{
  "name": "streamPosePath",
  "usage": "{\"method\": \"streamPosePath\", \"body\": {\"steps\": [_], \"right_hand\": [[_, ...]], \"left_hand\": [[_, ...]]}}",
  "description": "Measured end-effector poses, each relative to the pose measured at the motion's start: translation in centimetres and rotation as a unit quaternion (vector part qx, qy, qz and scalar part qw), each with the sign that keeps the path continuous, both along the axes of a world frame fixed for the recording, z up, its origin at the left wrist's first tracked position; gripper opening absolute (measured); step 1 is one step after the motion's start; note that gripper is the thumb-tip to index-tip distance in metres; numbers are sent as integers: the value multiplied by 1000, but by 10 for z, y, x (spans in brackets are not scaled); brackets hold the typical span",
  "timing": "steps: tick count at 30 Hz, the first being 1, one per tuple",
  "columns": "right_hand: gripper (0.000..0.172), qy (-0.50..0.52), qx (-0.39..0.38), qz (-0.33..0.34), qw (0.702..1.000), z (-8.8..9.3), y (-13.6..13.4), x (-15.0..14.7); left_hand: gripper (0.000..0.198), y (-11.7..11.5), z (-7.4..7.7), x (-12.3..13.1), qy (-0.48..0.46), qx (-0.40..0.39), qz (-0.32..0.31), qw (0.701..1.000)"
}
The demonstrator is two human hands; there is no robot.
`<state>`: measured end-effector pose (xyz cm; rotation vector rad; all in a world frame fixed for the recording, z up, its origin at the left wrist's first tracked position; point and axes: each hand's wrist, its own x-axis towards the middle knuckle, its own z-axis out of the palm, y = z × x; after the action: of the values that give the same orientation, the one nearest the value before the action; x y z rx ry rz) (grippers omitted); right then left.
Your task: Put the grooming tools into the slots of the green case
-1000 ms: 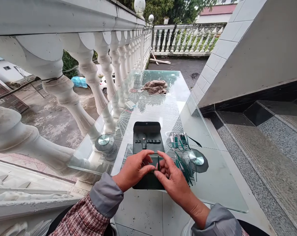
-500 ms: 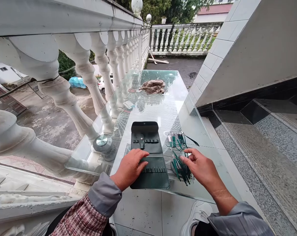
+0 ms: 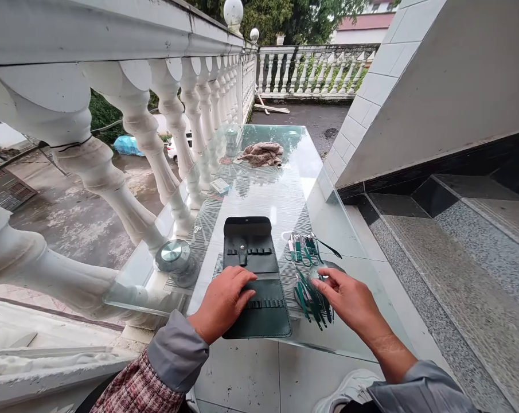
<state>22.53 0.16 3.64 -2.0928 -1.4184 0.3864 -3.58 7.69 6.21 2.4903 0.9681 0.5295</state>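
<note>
An unfolded dark green manicure case (image 3: pixel 259 327) lies on the glass table, with rows of elastic loops across both halves. My left hand (image 3: pixel 220 301) rests over its left edge, thumb and fingers apart, holding nothing. To the right of the case is a group of green-handled grooming tools. Nail clippers (image 3: pixel 304 248) and small scissors sit at its far end, with slim long tools (image 3: pixel 313 304) bunched nearer me. My right hand (image 3: pixel 349 298) hovers at the slim tools' right side, thumb and index finger slightly parted, with nothing visible between them. Its other fingers are partly hidden.
The glass table (image 3: pixel 354 252) has a crumpled brown cloth (image 3: pixel 262 155) at its far end and a small card (image 3: pixel 220 185) on the left. A round metal-capped leg (image 3: pixel 175 255) stands at near left. A white balustrade (image 3: pixel 130 120) runs along the left; stone steps (image 3: pixel 452 246) rise at right.
The whole view has shifted slightly. The thumb and index finger of my right hand have come a little closer together near the slim tools. My left hand stays at the case.
</note>
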Motion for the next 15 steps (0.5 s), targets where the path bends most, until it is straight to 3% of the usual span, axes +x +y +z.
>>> {"method": "streamPosePath", "body": {"steps": [4,9,15], "right_hand": [[35,67,4,-8,998,8,-5,9],[37,137,19,-75,988,18,-8,39],[28,82,-18,-84,993,15,-13,59]], "left_hand": [[19,2,2,5,-8,14,0,1000],[19,9,6,12,-41,43,20,998],[16,18,1,16,-38,65,34,997]]}}
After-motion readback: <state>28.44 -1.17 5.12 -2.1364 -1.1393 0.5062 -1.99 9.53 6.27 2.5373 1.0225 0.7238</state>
